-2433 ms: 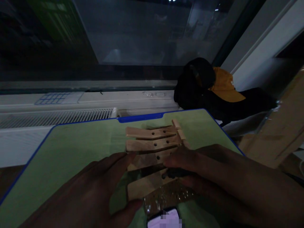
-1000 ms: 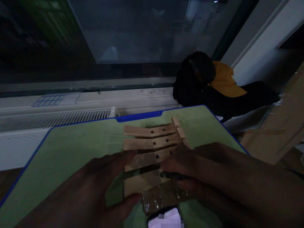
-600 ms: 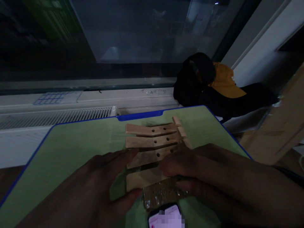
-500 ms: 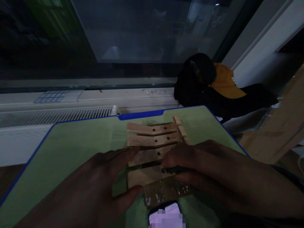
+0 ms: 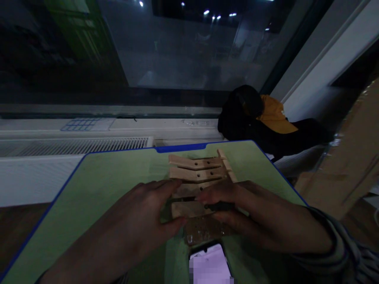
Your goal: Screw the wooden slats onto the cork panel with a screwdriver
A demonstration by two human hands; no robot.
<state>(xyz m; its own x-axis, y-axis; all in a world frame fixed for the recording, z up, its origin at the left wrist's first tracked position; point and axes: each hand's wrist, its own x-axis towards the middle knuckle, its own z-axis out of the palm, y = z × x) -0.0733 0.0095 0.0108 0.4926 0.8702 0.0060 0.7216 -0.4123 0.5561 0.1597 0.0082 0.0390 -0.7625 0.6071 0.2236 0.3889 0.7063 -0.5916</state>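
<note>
Several pale wooden pieces [image 5: 189,174], bent slightly and drilled with round holes, lie side by side. My left hand [image 5: 145,213] grips the left end of the nearest wooden piece [image 5: 186,210], its thumb at the near edge and its fingers on the far side. My right hand [image 5: 233,203] is closed round a dark slim tool [image 5: 222,206], whose tip is at a hole in that same piece. The exact kind of tool is hidden by the fingers. A brown tape-wrapped block [image 5: 201,229] lies just below the pieces.
A phone [image 5: 210,262] with a lit screen lies at the near side of the green, blue-edged tabletop [image 5: 103,177]. Beyond are a radiator [image 5: 83,148], a window and sill, and a black bag with an orange cap [image 5: 274,114]. A cardboard box [image 5: 349,154] stands at right.
The view has tilted up and shifted slightly, so the scene sits a little differently. Both hands keep about the same places on the wood and the dark tool.
</note>
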